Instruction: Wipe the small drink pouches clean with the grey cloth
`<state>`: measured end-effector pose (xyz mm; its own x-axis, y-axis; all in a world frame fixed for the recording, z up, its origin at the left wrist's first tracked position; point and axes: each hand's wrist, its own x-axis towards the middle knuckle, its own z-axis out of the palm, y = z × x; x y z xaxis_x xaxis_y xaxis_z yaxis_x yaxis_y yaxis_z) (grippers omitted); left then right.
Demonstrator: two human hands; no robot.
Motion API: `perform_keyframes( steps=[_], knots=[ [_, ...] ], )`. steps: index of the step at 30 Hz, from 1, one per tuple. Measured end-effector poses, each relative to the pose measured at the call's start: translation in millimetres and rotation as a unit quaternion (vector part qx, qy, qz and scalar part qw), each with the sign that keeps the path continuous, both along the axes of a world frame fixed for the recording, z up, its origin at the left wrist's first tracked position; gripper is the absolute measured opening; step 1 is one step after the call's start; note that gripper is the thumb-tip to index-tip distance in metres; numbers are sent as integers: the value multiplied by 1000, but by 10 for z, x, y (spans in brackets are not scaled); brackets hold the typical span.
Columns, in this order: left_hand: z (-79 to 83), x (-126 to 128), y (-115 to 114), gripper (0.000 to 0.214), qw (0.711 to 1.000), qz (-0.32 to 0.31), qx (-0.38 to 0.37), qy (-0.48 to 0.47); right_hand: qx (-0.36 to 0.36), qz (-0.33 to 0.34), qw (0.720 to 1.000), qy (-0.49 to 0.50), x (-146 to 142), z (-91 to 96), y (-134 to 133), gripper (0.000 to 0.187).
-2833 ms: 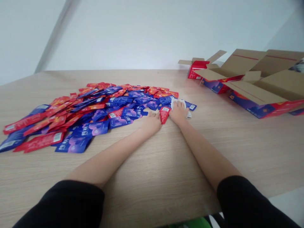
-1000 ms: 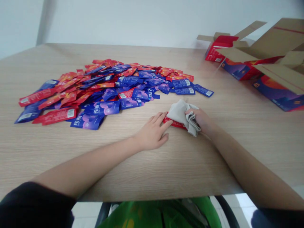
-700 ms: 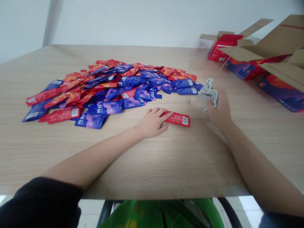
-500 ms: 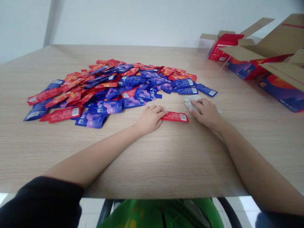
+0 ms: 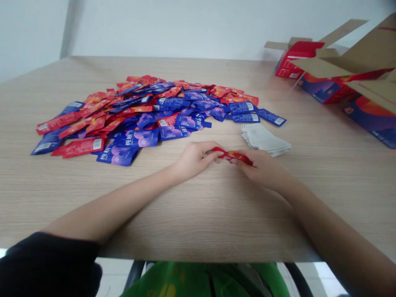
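Between my two hands is a red and orange sachet [image 5: 228,156], lifted a little and bent. My left hand [image 5: 198,159] pinches its left end between thumb and fingers. The right end is gripped by my right hand [image 5: 262,166], whose fingers cover part of it. Just behind my right hand lies a folded white cloth [image 5: 266,140] on the table. To the left and farther back, a wide heap of blue sachets [image 5: 142,139] and red sachets [image 5: 58,123] is spread out, overlapping one another.
Open cardboard boxes stand at the right: a small red box [image 5: 289,65] at the back, a larger box [image 5: 321,88] nearer, and another box [image 5: 371,119] at the right edge. The wooden table [image 5: 198,218] has its front edge close to my body.
My right hand has let go of the white cloth, moved left and taken the sachet's right end. The sachet has come up from the table and turned in both hands.
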<state>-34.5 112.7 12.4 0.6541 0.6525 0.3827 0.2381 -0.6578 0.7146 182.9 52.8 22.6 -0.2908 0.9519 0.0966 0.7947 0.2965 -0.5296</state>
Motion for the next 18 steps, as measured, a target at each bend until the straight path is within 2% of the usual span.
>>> perform_keyframes(
  steps=[3,7,10,14,18],
  knots=[
    [83,-14,-49,21,999,-39,-11,-11,-40,10,998,41,12,104,-54,29],
    [177,-12,-204,24,996,-86,-4,31,-157,27,980,122,-42,200,-150,35],
    [173,21,-275,21,994,-82,-72,23,-213,32,961,172,-93,174,-179,38],
    [124,59,-287,25,978,-67,-195,-26,-243,31,945,218,-141,99,-178,43],
    [121,47,-291,26,980,-78,-182,-13,-248,33,943,219,-174,67,-183,42]
  ],
)
